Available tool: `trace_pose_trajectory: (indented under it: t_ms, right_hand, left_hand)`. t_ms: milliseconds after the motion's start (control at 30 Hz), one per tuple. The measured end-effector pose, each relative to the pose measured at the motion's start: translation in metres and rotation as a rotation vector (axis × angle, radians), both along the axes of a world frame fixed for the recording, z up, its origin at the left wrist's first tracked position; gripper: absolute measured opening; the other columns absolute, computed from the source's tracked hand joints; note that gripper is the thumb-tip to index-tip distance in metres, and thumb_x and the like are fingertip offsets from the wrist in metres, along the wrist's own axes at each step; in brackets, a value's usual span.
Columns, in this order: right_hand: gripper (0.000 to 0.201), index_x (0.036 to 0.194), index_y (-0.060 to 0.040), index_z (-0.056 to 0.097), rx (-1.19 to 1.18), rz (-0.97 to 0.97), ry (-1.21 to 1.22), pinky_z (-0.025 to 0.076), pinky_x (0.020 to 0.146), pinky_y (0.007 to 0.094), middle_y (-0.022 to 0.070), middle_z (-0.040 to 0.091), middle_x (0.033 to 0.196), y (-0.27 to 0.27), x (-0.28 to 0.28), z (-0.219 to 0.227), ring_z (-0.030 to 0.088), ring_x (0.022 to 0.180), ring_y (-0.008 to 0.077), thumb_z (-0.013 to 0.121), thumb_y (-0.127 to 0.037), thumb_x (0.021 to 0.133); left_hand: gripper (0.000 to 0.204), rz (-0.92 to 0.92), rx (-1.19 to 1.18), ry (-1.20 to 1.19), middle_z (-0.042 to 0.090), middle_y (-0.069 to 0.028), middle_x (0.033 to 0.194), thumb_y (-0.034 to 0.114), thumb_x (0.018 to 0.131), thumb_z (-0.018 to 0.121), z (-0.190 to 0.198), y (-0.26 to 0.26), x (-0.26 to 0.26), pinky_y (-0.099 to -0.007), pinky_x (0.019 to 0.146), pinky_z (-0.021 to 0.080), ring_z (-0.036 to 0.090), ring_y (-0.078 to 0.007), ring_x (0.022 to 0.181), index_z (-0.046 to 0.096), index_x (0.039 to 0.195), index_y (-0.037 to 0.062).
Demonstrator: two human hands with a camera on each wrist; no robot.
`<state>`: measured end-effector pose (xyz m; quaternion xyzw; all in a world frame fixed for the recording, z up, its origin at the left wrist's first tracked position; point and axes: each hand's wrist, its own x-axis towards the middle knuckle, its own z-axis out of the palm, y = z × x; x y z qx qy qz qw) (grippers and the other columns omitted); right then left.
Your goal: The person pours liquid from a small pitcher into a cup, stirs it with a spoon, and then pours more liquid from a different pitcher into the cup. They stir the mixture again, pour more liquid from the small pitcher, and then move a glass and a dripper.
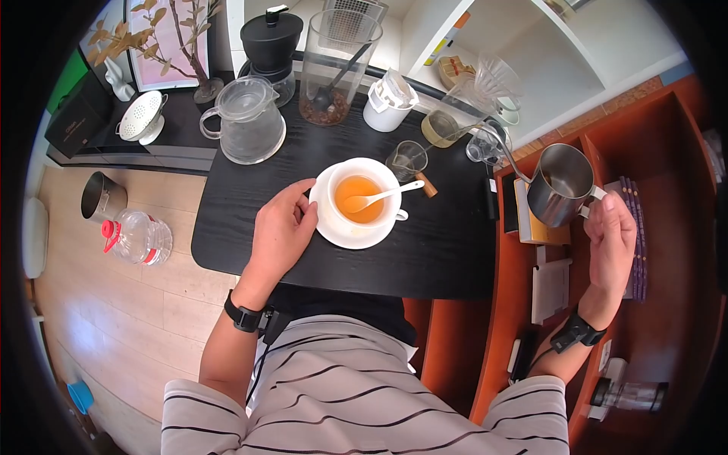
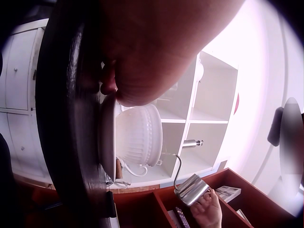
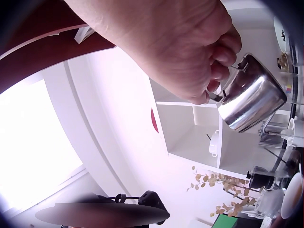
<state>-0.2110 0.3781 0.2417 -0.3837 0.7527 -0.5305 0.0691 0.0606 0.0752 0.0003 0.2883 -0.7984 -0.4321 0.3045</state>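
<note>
A white cup of amber liquid (image 1: 350,191) stands on a white saucer (image 1: 345,241), a white spoon (image 1: 379,197) resting in it. My left hand (image 1: 282,231) touches the saucer's left rim with thumb and fingers; in the left wrist view the left hand (image 2: 156,57) is at the rim of the saucer (image 2: 108,137), beside the cup (image 2: 140,135). To the right, my right hand (image 1: 613,239) grips the handle of a steel gooseneck kettle (image 1: 560,186), held up off the table. The right wrist view shows the right hand (image 3: 190,57) curled round the handle of the kettle (image 3: 251,97).
Behind the cup on the black table (image 1: 425,265) stand a glass server (image 1: 246,121), a tall glass container (image 1: 334,83), a white mug (image 1: 389,106) and a small glass pitcher (image 1: 407,161). A water bottle (image 1: 144,239) is on the floor at left; red-brown shelving (image 1: 462,341) is at right.
</note>
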Motion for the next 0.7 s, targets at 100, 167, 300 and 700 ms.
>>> trace_pose_trajectory:
  t_ms: [100,167,300,700]
  right_hand:
    - [0.038,0.080,-0.0108,0.051,-0.011,-0.009,0.011,0.025,0.061,0.0247,-0.0075,0.036,0.074,-0.001,0.001,0.004,0.029,0.068,0.0042,0.058,-0.025,0.115]
    - [0.038,0.081,-0.0108,0.051,-0.010,-0.007,0.020,0.025,0.061,0.0246,-0.0076,0.036,0.074,-0.001,0.000,0.007,0.029,0.068,0.0043,0.058,-0.025,0.115]
    - [0.037,0.081,-0.0108,0.051,-0.008,-0.021,0.023,0.025,0.061,0.0245,-0.0076,0.037,0.074,-0.003,0.000,0.009,0.029,0.068,0.0042,0.058,-0.025,0.114]
    - [0.039,0.079,-0.0118,0.051,0.077,-0.038,0.039,0.024,0.060,0.0240,-0.0090,0.038,0.073,-0.010,-0.003,-0.002,0.030,0.067,0.0030,0.060,-0.028,0.114]
  left_hand:
    - [0.038,0.001,-0.001,0.015,0.066,-0.0053,0.079,0.003,0.094,0.073,-0.003,0.000,0.000,-0.0297,0.062,0.050,0.058,-0.0139,0.063,0.072,0.132,0.0008]
    - [0.038,0.000,-0.001,0.032,0.063,-0.0036,0.077,0.002,0.095,0.072,-0.004,0.000,-0.001,-0.0274,0.061,0.047,0.053,-0.0107,0.062,0.072,0.133,0.0012]
    - [0.038,0.001,-0.002,0.038,0.063,-0.0035,0.077,0.002,0.095,0.072,-0.005,0.000,-0.001,-0.0271,0.061,0.047,0.052,-0.0105,0.062,0.072,0.133,0.0016]
    - [0.038,-0.004,0.004,0.021,0.066,-0.0055,0.079,0.003,0.094,0.073,0.001,0.001,0.000,-0.0294,0.063,0.050,0.057,-0.0135,0.063,0.072,0.132,0.0007]
